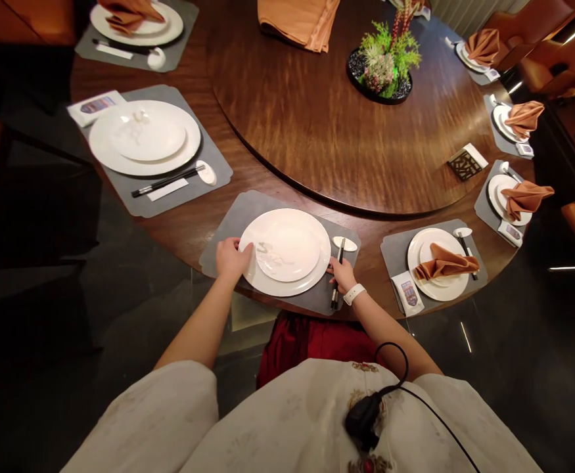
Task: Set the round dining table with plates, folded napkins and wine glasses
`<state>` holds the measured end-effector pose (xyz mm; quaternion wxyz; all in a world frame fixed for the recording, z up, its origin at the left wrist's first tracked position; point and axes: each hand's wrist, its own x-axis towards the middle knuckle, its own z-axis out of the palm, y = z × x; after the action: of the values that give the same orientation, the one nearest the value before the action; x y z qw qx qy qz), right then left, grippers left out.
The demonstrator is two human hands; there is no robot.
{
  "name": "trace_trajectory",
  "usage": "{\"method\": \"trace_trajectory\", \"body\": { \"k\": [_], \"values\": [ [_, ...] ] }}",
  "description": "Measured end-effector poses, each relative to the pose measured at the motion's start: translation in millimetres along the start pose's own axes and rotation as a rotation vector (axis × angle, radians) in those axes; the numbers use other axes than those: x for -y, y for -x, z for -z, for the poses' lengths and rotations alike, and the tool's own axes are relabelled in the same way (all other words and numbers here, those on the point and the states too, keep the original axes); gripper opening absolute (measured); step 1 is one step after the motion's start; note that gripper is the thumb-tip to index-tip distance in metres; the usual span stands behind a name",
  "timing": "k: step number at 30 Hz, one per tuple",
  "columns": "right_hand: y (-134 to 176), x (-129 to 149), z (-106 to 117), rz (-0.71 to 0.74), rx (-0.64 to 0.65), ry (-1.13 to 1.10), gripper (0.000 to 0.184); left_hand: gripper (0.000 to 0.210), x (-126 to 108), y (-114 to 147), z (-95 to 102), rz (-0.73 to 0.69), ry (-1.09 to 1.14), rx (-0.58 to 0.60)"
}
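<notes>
Left hand (232,259) pinches large plate (287,290); right hand's (344,274) grip, I can't tell
I'd hold it level within the placemat's (235,213) edges.

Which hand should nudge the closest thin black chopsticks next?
Probably the right hand: it is right at the thin black chopsticks, on the same side of the big round white plate. The left hand holds the plate's opposite rim.

A large round white plate (287,217) is being held flat at its rim over a grey placemat (252,202); on it, a smaller, faintly patterned round white plate (292,253) is being borne.
</notes>
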<state>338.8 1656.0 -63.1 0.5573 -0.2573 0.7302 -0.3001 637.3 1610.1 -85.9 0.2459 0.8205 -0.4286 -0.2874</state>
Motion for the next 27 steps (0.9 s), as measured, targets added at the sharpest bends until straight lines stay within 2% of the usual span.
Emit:
{"method": "trace_trajectory", "body": {
  "k": [2,4,8,11,13,15,17,18,19,21,22,23,24,27],
  "values": [
    [8.2,3.2,4.8,-0.050,-0.052,-0.028,0.017,0.053,-6.5,14.4,0.5,-0.107,-0.198,-0.066],
    [18.0,6.8,10.8,-0.091,-0.075,-0.058,0.018,0.053,-13.8,24.4,-0.1,-0.160,-0.295,-0.073],
    [36.8,11.9,22.4,-0.173,0.061,-0.205,0.028,0.038,-26.2,24.8,-4.2,-0.149,-0.345,0.136],
    [44.0,10.5,27.6,-0.192,0.139,-0.314,0.027,0.033,-31.2,17.4,-4.0,-0.058,-0.380,0.193],
    [44.1,8.1,28.9,-0.189,0.155,-0.375,0.023,0.034,-34.3,16.7,-1.2,-0.040,-0.383,0.171],
    [41.2,6.3,28.4,-0.196,0.177,-0.444,0.023,0.037,-39.5,25.1,0.2,-0.094,-0.373,0.055],
    [36.4,6.2,26.3,-0.207,0.198,-0.517,0.023,0.038,-48.2,46.5,-4.4,-0.168,-0.297,0.000],
    [33.7,6.6,24.7,-0.211,0.204,-0.557,0.023,0.035,-53.6,62.3,-10.0,-0.195,-0.228,0.061],
    [30.8,7.1,22.9,-0.214,0.207,-0.601,0.022,0.032,-59.1,80.7,-17.6,-0.218,-0.148,0.188],
    [25.5,8.0,19.6,-0.212,0.202,-0.689,0.019,0.028,-69.1,121.3,-37.0,-0.274,-0.002,0.521],
    [23.3,8.2,18.4,-0.208,0.193,-0.723,0.018,0.028,-72.9,140.6,-47.2,-0.322,0.046,0.628],
    [21.4,8.1,17.7,-0.203,0.182,-0.746,0.018,0.029,-75.6,157.7,-56.9,-0.355,0.073,0.673],
    [19.9,7.8,17.5,-0.201,0.172,-0.755,0.018,0.028,-77.1,171.7,-65.4,-0.377,0.082,0.674],
    [17.1,7.0,19.4,-0.212,0.180,-0.740,0.018,0.023,-75.8,193.9,-82.4,-0.367,0.049,0.561]
  ]
}}
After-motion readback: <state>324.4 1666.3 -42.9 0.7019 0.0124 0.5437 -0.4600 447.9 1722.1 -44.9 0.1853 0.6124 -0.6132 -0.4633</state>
